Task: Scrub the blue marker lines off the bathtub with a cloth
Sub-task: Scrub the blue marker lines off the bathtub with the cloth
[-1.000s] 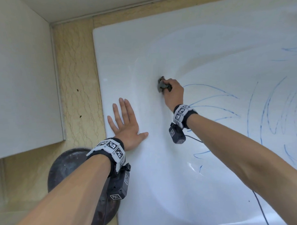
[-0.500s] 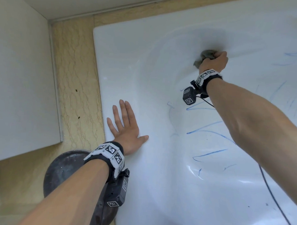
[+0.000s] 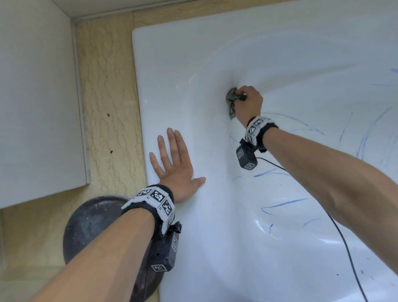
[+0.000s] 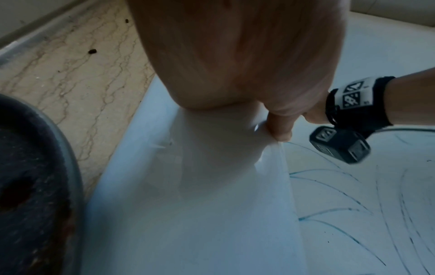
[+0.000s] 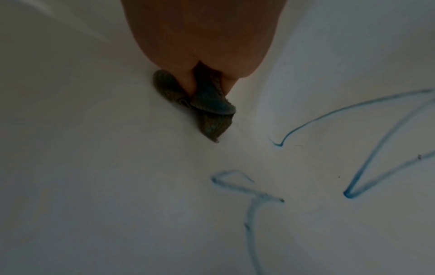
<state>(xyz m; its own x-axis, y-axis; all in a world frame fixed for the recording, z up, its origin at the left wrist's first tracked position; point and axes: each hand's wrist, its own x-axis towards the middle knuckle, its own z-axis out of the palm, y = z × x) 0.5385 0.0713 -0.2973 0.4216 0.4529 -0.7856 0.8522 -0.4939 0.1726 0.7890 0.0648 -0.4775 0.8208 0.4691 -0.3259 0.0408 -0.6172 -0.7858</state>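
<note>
The left hand [image 3: 173, 170] is lying spread flat on the bathtub [image 3: 174, 66] rim while the right hand [image 3: 249, 100] is gripping the bunched cloth [image 3: 232, 98] against the wall; up close, the cloth [image 5: 207, 104] is sitting just beside the blue marker lines [image 5: 367, 163], so firm overlapping strokes should be working downward.

white bathtub [image 3: 219, 50] — blue marker lines [image 3: 284, 202], cloth [image 3: 232, 98]

No readable words, numbers or brand names appear anywhere. The wristbands [image 3: 157, 198] and the small wrist cameras [image 3: 246, 157] carry only black-and-white square marker patterns (coded tags, not letters).
</note>
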